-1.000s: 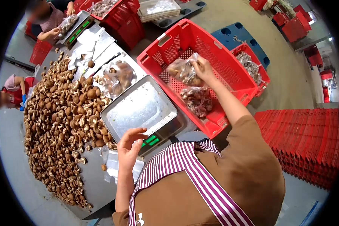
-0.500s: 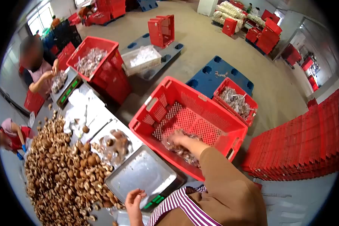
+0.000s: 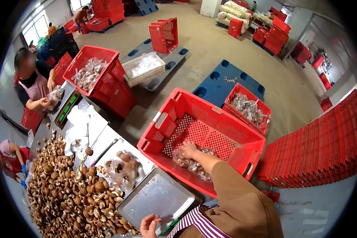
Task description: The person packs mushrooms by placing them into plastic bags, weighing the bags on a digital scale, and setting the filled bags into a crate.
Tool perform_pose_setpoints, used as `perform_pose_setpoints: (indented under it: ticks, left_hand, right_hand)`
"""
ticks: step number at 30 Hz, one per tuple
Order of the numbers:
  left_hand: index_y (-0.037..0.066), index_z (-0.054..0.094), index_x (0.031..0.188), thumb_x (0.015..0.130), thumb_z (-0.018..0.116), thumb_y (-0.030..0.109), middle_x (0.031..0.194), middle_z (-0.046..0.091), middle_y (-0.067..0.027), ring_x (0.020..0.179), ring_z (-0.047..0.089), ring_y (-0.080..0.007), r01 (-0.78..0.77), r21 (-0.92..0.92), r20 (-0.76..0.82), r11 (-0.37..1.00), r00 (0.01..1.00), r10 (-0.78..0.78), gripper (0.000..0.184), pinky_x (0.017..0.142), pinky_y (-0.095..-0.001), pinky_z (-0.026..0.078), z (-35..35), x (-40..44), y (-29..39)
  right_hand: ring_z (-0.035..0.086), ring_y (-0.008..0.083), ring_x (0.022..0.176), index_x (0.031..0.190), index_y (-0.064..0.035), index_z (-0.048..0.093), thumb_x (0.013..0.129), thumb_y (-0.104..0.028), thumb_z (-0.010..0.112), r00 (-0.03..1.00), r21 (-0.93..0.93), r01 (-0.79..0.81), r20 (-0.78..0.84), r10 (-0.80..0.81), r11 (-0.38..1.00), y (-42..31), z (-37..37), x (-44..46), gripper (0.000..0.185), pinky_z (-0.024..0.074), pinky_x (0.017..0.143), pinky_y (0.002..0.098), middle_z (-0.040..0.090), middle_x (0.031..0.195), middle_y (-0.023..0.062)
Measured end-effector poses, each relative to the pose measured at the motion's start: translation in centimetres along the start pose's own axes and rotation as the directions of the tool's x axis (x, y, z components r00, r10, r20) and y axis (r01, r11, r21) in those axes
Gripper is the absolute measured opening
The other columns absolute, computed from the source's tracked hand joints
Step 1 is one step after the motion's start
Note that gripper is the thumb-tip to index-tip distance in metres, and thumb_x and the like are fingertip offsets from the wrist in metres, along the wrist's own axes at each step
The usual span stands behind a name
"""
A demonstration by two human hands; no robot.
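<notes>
Two bare hands are in view. The right hand (image 3: 189, 150) reaches into the large red crate (image 3: 202, 137) and rests on the clear bags of mushrooms (image 3: 197, 166), which lie on the crate's floor, toward seven o'clock from its centre. Its fingers are bent over the upper bag; whether they are clamped on it cannot be told.

The left hand (image 3: 149, 226) is at the near edge of the metal scale tray (image 3: 156, 198), its fingers loosely bent and slightly apart from the thumb; contact with the tray cannot be confirmed.

At ten o'clock from the tray, just beside it, a filled clear bag (image 3: 123, 169) lies on the table (image 3: 104, 147). Loose mushrooms (image 3: 67, 190) are heaped at nine o'clock.

From the large crate, a smaller red crate (image 3: 248, 108) of bags stands at two o'clock and stacked red crates (image 3: 313, 144) at three. At ten o'clock, a co-worker (image 3: 35, 85) handles a bag over another scale (image 3: 67, 106).
</notes>
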State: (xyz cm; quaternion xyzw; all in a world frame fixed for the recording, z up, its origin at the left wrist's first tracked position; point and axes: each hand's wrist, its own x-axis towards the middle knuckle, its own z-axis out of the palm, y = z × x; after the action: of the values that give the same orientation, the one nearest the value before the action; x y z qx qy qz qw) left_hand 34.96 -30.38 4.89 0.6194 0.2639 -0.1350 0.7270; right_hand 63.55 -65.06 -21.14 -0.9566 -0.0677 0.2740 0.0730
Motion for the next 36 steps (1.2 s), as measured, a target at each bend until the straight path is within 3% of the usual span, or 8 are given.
perform_pose_setpoints:
  ticks: [6,14,20,23,24,29,32,36]
  left_hand:
    - [-0.003,0.062,0.120,0.096,0.060,0.010,0.113,0.067,-0.0127,0.101,0.065,-0.0210,-0.008,0.007,0.008,1.000,1.000,0.008,0.027,0.094,-0.0331,0.048,0.1,1.5,1.0]
    - [-0.004,0.062,0.120,0.096,0.059,0.008,0.115,0.066,-0.0133,0.102,0.065,-0.0215,-0.003,0.027,0.011,1.000,1.000,0.003,0.026,0.094,-0.0333,0.048,0.3,1.0,2.5]
    - [-0.004,0.062,0.121,0.095,0.060,0.003,0.114,0.067,-0.0140,0.103,0.065,-0.0223,-0.178,-0.009,0.051,0.984,0.983,0.178,0.027,0.094,-0.0335,0.050,0.3,-0.7,1.8]
    - [-0.006,0.062,0.121,0.093,0.060,-0.002,0.112,0.069,-0.0163,0.099,0.067,-0.0226,-0.382,0.071,0.140,0.921,0.918,0.370,0.028,0.090,-0.0330,0.052,0.5,-1.3,4.2]
    - [-0.007,0.062,0.119,0.093,0.059,-0.005,0.110,0.069,-0.0168,0.097,0.068,-0.0231,-0.427,0.070,0.144,0.902,0.899,0.414,0.027,0.090,-0.0338,0.052,0.3,-1.5,4.8]
    - [-0.003,0.060,0.121,0.093,0.055,-0.007,0.117,0.063,-0.0162,0.104,0.064,-0.0240,-0.834,0.139,0.355,0.534,0.545,0.760,0.029,0.090,-0.0353,0.053,3.2,-5.4,15.1]
    - [0.011,0.063,0.121,0.093,0.059,0.018,0.115,0.063,-0.0126,0.098,0.063,-0.0202,-0.976,0.127,0.310,0.174,0.206,0.928,0.029,0.079,-0.0316,0.057,6.0,-8.0,20.1]
    - [0.006,0.052,0.136,0.096,0.057,0.046,0.131,0.056,-0.0163,0.115,0.059,-0.0230,-0.954,0.171,0.346,-0.246,-0.176,0.922,0.057,0.084,-0.0340,0.055,9.4,-13.7,27.7]
  right_hand:
    - [0.033,0.0333,0.140,0.141,-0.0197,0.053,0.083,-0.032,0.066,0.985,-0.310,0.143,0.140,-0.104,0.940,-1.5,2.4,0.1,0.061,0.0221,0.113,0.0581,0.045,0.146,0.0120]
    - [0.042,0.0315,0.135,0.139,-0.0155,0.054,0.083,-0.024,0.063,0.936,-0.348,0.212,0.341,-0.087,0.913,0.3,3.9,-1.7,0.057,0.0224,0.113,0.0593,0.053,0.140,0.0092]
    - [0.046,0.0311,0.131,0.130,-0.0141,0.060,0.081,-0.023,0.064,0.980,-0.298,0.161,-0.062,-0.187,0.941,-0.1,7.3,-4.6,0.049,0.0270,0.110,0.0540,0.058,0.132,0.0074]
    - [0.039,0.0320,0.136,0.134,-0.0128,0.057,0.088,-0.019,0.060,0.969,0.165,0.135,-0.230,-0.095,0.977,-2.5,6.9,-9.1,0.047,0.0284,0.113,0.0507,0.050,0.142,0.0101]
    - [0.040,0.0321,0.134,0.136,-0.0127,0.055,0.089,-0.020,0.060,0.932,0.111,0.139,-0.351,-0.092,0.984,-3.3,7.1,-11.0,0.048,0.0315,0.111,0.0507,0.051,0.141,0.0103]
    - [0.047,0.0328,0.126,0.127,-0.0076,0.060,0.091,-0.025,0.060,0.902,0.356,0.225,-0.427,-0.056,0.907,-4.1,5.4,-19.3,0.040,0.0380,0.107,0.0461,0.054,0.135,0.0121]
    - [0.050,0.0338,0.123,0.125,-0.0062,0.061,0.093,-0.031,0.060,0.873,0.407,0.287,-0.484,-0.063,0.867,-4.2,5.5,-23.9,0.041,0.0389,0.106,0.0454,0.055,0.133,0.0144]
    - [0.046,0.0349,0.128,0.132,-0.0067,0.055,0.093,-0.039,0.059,0.875,0.428,0.268,-0.483,-0.033,0.863,-3.6,6.4,-28.3,0.051,0.0369,0.108,0.0460,0.052,0.137,0.0163]
